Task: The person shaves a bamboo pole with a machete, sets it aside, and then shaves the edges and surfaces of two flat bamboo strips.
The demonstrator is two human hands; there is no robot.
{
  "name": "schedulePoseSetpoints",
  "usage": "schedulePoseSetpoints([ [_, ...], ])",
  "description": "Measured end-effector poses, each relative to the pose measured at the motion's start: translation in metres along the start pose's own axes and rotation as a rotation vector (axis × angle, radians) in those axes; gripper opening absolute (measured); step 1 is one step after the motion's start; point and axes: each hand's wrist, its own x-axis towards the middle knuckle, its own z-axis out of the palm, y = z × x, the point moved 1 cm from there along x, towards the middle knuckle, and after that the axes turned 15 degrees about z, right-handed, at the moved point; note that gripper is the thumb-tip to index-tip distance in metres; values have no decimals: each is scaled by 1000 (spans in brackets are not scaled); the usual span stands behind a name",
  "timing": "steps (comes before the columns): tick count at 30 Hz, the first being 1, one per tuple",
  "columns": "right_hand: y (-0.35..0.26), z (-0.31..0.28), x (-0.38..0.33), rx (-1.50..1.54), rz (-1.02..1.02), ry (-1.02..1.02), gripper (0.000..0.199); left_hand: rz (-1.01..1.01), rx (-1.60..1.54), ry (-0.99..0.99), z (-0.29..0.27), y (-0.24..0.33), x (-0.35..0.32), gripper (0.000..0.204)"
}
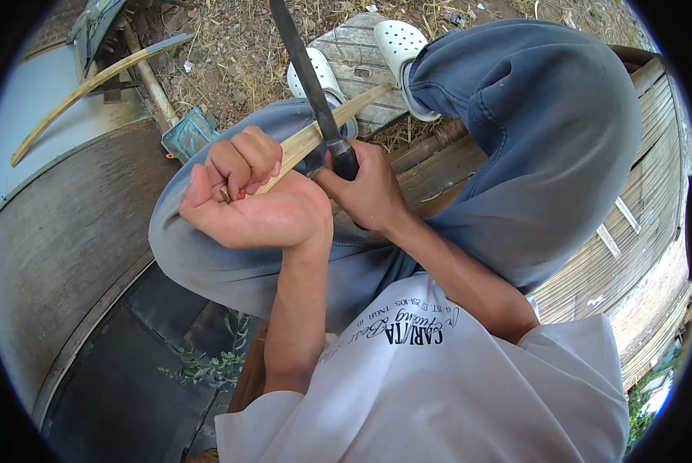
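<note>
My left hand (249, 189) is closed around the near end of a pale split-bamboo strip (303, 143), palm turned partly upward. The strip slants away to the right and tapers toward my right foot. My right hand (373, 185) grips the black handle of a long knife (309, 77). Its dark, narrow blade points away and slightly left, leaving the picture at the top edge. The blade crosses over the strip just beyond my right hand; whether its edge bites into the wood I cannot make out.
My bent legs in blue-grey trousers (546, 131) frame the work. White clogs (400, 46) rest by a slatted board (357, 65). A curved bamboo piece (76, 96) lies at far left, near a teal plastic container (190, 135). Slatted bamboo (616, 262) stretches along the right.
</note>
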Motion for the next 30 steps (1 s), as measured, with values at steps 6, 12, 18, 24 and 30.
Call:
schedulePoseSetpoints([
  [6,-8,-3,1,-161,12,65,17,-12,-26,50,2,-3,-6,41],
  [12,5,6,8,-239,-118,155,16,1,22,81,2,-1,-4,40],
  [18,8,12,9,-341,-117,136,16,16,79,104,-7,0,0,40],
  [24,12,20,9,-427,-123,132,15,14,92,90,-19,-1,3,39],
  [30,53,-3,44,-477,176,232,20,-10,12,58,-18,-4,0,39],
])
